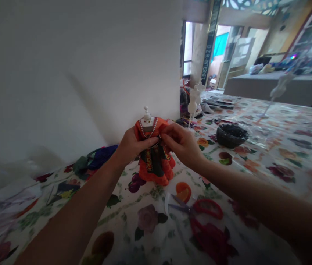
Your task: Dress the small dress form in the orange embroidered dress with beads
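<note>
Grip noted at both sides: your left hand (129,145) clasps the small orange dress (157,178), thumb laid across the front just below the beaded neckline (156,125), while your right hand (182,141) pinches its side; whether something finer sits between the fingertips cannot be told. The dress is upright on a white form (146,116), over the flowered tablecloth (158,243). Judged by look, its cloth is light, soft and liable to shift, the beading prone to snag; steady it at the waist, where the form should back it, not by the loose hem. Red-handled scissors (191,211) lie nearer you; a black bowl (227,140) stands to the right.
</note>
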Available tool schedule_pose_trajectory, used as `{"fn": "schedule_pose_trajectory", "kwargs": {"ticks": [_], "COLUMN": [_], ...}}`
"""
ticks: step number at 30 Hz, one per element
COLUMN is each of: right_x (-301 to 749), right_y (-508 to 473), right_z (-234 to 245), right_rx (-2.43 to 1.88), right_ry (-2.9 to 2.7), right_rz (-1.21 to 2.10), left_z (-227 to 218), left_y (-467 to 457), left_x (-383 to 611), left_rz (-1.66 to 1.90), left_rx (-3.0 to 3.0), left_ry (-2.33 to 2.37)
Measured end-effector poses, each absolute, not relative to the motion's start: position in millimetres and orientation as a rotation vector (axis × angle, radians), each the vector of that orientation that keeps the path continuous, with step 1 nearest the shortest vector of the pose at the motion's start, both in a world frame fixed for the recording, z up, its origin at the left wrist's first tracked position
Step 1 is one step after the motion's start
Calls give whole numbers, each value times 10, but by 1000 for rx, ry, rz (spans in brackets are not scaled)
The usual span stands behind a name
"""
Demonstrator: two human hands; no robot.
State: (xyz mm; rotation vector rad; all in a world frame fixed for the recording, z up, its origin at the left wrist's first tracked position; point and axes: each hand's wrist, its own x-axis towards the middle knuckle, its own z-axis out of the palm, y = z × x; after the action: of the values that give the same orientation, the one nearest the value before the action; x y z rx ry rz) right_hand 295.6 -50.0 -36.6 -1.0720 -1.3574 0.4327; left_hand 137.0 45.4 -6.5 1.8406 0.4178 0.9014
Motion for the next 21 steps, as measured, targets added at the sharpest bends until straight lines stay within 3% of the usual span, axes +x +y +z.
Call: {"fn": "schedule_pose_trajectory", "kwargs": {"ticks": [13,21], "right_x": [2842,2868], "right_y": [-799,-698], "right_z": [-501,-506], "right_rx": [-1178,-1229], "right_ry": [-1585,-1552], "right_rz": [199,261], "left_z": [-106,-137], "left_y": [442,476], "left_x": [1362,1316], "left_rz": [1008,980], "left_rx": [1844,1810], "left_ry": [495,525]}}
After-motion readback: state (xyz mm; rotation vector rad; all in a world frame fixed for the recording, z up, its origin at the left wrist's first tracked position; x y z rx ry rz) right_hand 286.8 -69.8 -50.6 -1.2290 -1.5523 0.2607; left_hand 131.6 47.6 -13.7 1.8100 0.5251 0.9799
